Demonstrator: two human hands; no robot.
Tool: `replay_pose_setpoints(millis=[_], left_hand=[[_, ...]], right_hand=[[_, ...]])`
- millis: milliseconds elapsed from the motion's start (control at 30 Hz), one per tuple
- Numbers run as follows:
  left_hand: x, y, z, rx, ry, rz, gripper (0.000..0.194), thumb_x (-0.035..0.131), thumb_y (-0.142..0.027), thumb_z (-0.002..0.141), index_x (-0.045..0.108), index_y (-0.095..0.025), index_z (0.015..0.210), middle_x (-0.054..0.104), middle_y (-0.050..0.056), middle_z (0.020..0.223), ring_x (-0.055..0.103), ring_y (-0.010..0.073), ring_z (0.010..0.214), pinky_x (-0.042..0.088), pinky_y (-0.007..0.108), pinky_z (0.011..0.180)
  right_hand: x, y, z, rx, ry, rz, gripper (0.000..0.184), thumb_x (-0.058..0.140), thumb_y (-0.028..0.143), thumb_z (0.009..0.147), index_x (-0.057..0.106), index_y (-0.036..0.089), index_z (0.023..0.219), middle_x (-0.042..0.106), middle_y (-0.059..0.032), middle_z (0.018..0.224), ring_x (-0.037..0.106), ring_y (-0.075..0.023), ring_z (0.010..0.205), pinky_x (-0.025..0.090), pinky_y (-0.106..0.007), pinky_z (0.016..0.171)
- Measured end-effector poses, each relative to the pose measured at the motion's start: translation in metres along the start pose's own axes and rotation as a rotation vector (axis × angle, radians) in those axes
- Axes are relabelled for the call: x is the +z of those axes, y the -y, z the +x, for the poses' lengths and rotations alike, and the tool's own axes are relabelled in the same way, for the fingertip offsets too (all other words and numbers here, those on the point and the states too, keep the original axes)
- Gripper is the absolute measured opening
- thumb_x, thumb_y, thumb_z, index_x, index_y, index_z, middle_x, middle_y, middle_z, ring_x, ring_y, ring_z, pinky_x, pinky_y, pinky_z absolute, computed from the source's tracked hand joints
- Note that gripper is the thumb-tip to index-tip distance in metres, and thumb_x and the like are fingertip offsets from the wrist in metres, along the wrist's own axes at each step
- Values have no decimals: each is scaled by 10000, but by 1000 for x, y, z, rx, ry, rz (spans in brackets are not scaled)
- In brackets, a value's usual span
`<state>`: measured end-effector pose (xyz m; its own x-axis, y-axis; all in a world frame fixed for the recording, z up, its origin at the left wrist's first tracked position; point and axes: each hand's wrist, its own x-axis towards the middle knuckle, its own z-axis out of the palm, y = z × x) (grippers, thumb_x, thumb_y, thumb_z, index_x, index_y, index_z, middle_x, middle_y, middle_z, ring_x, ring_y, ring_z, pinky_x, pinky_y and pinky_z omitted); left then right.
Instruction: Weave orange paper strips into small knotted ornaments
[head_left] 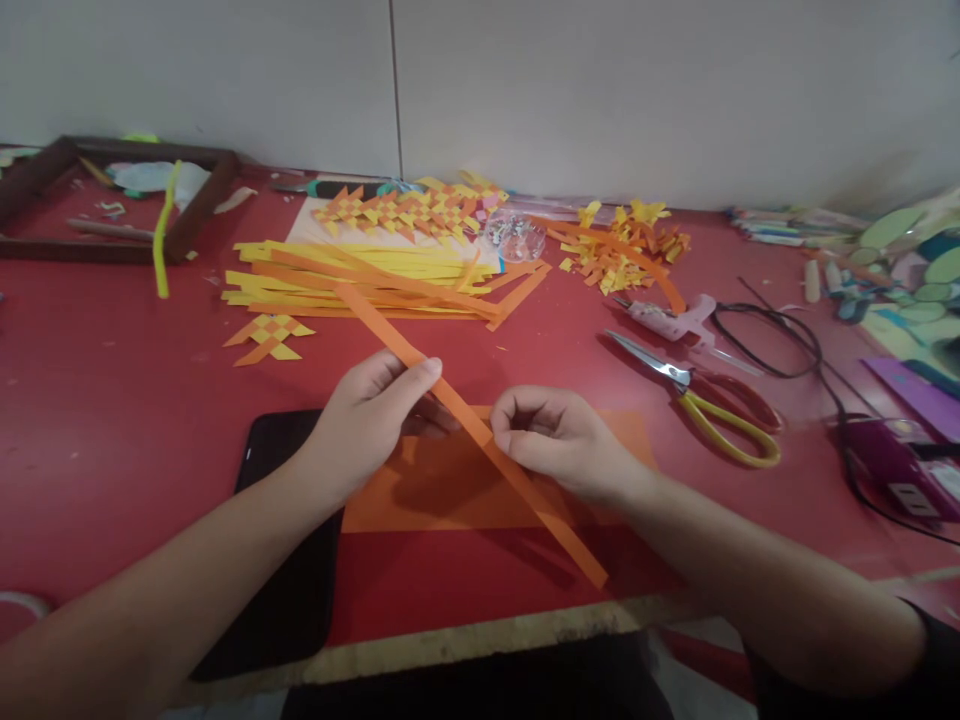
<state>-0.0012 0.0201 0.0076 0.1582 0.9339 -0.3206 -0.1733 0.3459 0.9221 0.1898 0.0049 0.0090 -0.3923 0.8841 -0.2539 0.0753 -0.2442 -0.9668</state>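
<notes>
A long orange paper strip [465, 412] slants across the middle of the view. My left hand [386, 400] pinches its upper part, thumb on top and fingers beneath. My right hand [555, 440] is closed with thumb and forefinger at the strip's edge, near a crease or joint about midway along it. The strip's lower end hangs free toward the table's front edge. Beneath both hands lies an orange paper sheet [375, 505]. A dark phone-like slab [289, 560] rests under my left forearm.
Behind my hands lies a pile of yellow and orange strips [360, 275]. Woven paper fish shapes [412, 210] lie farther back, one [270, 335] at left. Scissors [690, 390], a pink glue gun [675, 318] and its cable are right. A brown frame [214, 200] stands far left.
</notes>
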Motion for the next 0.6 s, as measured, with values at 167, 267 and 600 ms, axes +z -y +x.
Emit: replay_pose_setpoints(millis=[167, 267, 600], left_hand=[[-2, -2, -2, 7, -32, -17, 277, 687, -418, 832, 581, -174, 753, 671, -8, 619, 690, 152, 587, 560, 228, 551], [-2, -2, -4, -139, 192, 110, 297, 769, -416, 748, 627, -156, 759, 719, 33, 669, 698, 160, 603, 572, 240, 563], [2, -2, -10, -27, 355, 306, 124, 743, -273, 782, 725, -156, 747, 745, 34, 654, 703, 150, 609, 577, 221, 602]], right_hand=[[-1, 1, 1, 0, -36, 11, 37, 590, 171, 678, 558, 174, 659, 444, 64, 562, 314, -55, 481, 224, -220, 456], [-1, -2, 1, 13, -52, 5, 44, 594, 192, 701, 562, 177, 675, 439, 67, 551, 321, -59, 474, 230, -223, 456], [0, -5, -1, -4, 51, 44, 91, 648, 217, 727, 569, 171, 735, 551, 18, 651, 485, -106, 592, 366, -252, 564]])
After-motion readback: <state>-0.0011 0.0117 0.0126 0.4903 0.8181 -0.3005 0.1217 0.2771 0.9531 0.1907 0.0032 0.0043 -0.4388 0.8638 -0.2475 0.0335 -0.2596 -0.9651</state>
